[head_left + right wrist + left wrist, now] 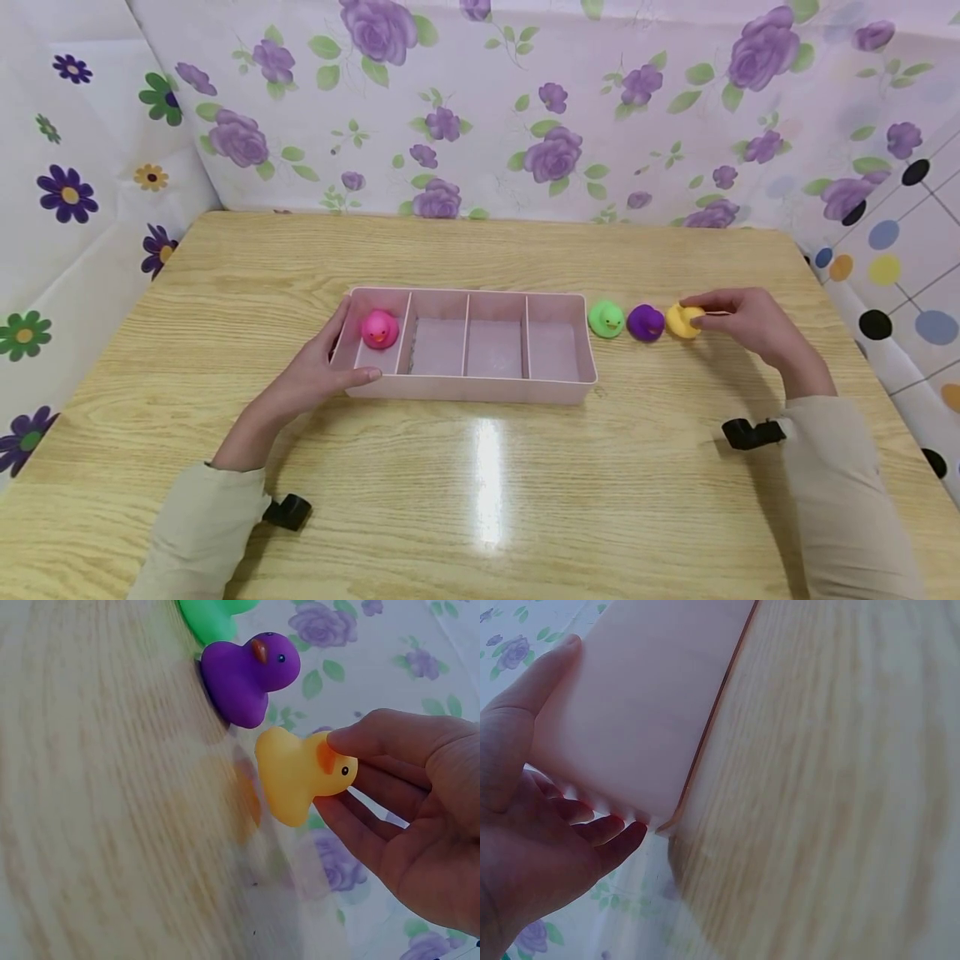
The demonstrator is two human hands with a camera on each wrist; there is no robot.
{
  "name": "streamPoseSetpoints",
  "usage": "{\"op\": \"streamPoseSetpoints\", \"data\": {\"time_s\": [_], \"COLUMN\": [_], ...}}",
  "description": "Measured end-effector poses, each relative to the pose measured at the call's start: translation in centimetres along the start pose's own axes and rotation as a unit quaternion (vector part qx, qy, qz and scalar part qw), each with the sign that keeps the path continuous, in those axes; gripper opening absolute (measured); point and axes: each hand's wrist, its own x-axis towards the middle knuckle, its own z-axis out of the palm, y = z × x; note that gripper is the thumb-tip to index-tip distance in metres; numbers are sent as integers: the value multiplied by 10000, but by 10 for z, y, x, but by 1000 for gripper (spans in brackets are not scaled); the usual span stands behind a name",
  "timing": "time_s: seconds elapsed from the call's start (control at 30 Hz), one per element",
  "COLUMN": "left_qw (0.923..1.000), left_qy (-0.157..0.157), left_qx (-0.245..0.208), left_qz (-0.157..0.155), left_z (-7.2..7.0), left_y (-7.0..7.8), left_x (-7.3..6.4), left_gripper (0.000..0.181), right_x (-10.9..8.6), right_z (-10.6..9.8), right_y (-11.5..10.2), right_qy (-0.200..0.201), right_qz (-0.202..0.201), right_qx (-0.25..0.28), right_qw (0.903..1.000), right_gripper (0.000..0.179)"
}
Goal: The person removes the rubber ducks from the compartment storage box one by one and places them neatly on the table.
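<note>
A pink divided box (465, 388) has four compartments in a row. Inside the leftmost one sits a pink rubber duck (379, 330). My left hand (315, 371) holds the box's left end, thumb along the front wall and fingers around the end wall (607, 796). To the right of the box, a green rubber duck (606, 319) and a purple rubber duck (646, 323) stand side by side. Beyond them my right hand (757, 329) pinches a yellow rubber duck (289, 776) by the head. In the right wrist view, the yellow duck's base looks slightly off the table.
The wooden table (487, 492) extends around the box, with a light glare in front. A flowered cloth (480, 108) hangs behind its far edge. Patterned sheets stand at the left and right sides.
</note>
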Motion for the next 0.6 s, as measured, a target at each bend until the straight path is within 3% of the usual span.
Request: {"op": "streamPoseSetpoints", "data": {"time_s": [0.37,0.6], "left_qw": [10000,9998], "left_qy": [-7,-36], "left_qx": [-8,-171], "left_qz": [35,77], "left_z": [0,0], "left_y": [0,-1], "left_x": [0,0], "left_gripper": [109,109], "right_x": [-2,-5], "right_z": [4,5], "right_y": [7,8], "right_qy": [-157,119], "right_qz": [-101,-28], "right_qx": [309,383], "right_qw": [9993,9992], "right_gripper": [49,54]}}
